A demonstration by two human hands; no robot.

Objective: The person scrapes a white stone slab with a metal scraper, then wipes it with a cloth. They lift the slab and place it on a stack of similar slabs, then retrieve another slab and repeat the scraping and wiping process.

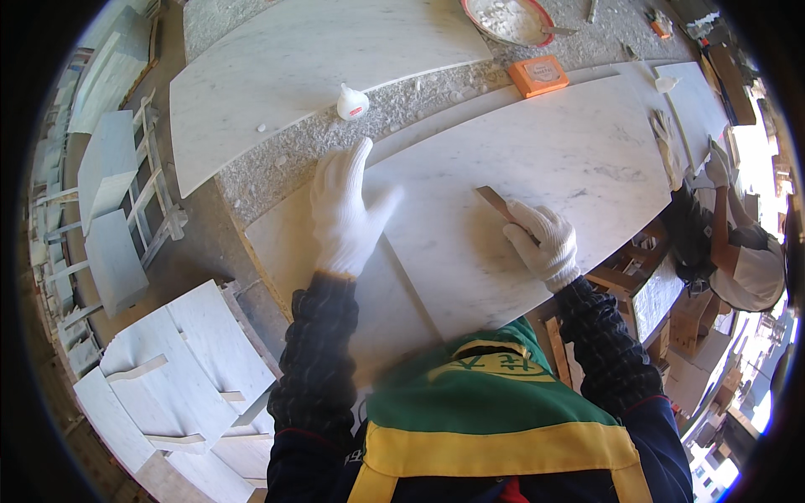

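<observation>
White knit gloves cover both my hands. My left hand [348, 210] is held over the left part of a pale marble slab [537, 151], fingers stretched upward and thumb out to the side, slightly blurred. Nothing is in it. Just beyond its fingertips stands a small white bottle [352, 103] with a narrow top. My right hand [545, 243] grips a putty knife [493, 202], its thin blade pointing to the upper left, close above the slab; whether the blade touches cannot be told. A straight seam crosses the slab between my hands.
Behind lie another marble slab [319, 59], an orange box [537, 77] and a red-rimmed bowl [547, 18] of white material. Marble pieces [180, 360] are stacked at lower left, more [109, 168] beyond. At right, a co-worker [742, 260] reaches toward the table.
</observation>
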